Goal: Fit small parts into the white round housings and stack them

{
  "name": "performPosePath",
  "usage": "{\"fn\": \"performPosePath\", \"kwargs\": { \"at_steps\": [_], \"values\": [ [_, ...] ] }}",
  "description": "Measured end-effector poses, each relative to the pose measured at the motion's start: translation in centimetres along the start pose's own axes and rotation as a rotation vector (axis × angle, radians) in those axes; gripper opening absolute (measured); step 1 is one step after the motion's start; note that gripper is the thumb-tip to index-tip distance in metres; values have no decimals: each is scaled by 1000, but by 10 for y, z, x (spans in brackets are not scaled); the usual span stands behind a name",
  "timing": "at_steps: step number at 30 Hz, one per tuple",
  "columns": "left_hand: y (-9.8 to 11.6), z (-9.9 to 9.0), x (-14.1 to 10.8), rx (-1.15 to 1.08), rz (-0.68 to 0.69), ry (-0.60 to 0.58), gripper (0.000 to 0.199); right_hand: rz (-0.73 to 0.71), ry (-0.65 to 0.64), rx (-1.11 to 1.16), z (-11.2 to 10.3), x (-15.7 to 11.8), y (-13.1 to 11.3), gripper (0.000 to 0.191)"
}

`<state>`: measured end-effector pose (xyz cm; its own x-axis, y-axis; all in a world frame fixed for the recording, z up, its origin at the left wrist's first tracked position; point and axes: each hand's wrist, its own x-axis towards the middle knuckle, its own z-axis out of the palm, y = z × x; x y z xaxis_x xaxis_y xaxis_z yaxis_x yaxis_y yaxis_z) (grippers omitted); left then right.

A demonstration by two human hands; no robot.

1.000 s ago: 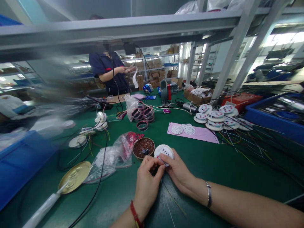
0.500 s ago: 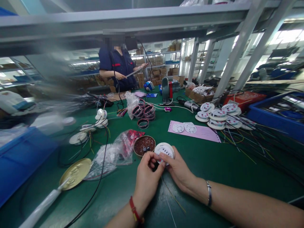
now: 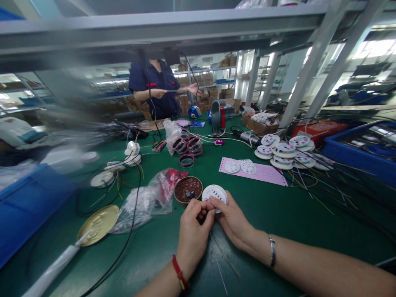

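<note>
Head view: a white round plastic disc (image 3: 215, 197) is held low over the bench at lower centre of the frame, clamped between both hands. The left hand (image 3: 194, 231), a red cord at its wrist, curls its fingers (image 3: 198, 209) around the disc's lower left edge. The right hand (image 3: 233, 218), a metal bangle on its wrist, lies with the forearm reaching in from the lower right and presses its fingertips (image 3: 213, 200) onto the disc's face. Thin wires (image 3: 222, 262) trail down below the hands; the fingers hide whatever lies behind the disc.

Just beside the disc, a round brown dish (image 3: 188, 189) holds small black parts. Past it, a clear plastic bag (image 3: 144, 204) lies on the green mat (image 3: 262, 222). Toward the upper left of the mat, a few white discs (image 3: 132, 153) already have wires attached. To the upper right, stacked white discs (image 3: 283, 154) stand in several piles without wires that I can make out, and two more discs (image 3: 239, 167) lie on a pink paper sheet (image 3: 266, 175). Loose coloured wires (image 3: 312, 185) spread at the right. At the top, a co-worker (image 3: 154, 88) in a dark uniform stands across the bench.
</note>
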<state>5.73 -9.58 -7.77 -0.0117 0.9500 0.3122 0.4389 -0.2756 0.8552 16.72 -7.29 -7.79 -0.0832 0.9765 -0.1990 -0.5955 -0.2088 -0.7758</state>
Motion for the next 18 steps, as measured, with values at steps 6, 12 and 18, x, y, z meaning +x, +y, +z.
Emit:
{"fn": "performPosePath", "kwargs": {
  "at_steps": [6,12,18],
  "values": [
    [1,1,-1,-18,-35,-15,6,7,-5,-7,0,0,-1,41],
    [-7,4,3,-200,-237,28,19,-44,-35,-85,-2,-2,1,38],
    [-4,0,3,-196,-218,16,20,-39,-31,-107,0,-3,-1,39]
  ]
}}
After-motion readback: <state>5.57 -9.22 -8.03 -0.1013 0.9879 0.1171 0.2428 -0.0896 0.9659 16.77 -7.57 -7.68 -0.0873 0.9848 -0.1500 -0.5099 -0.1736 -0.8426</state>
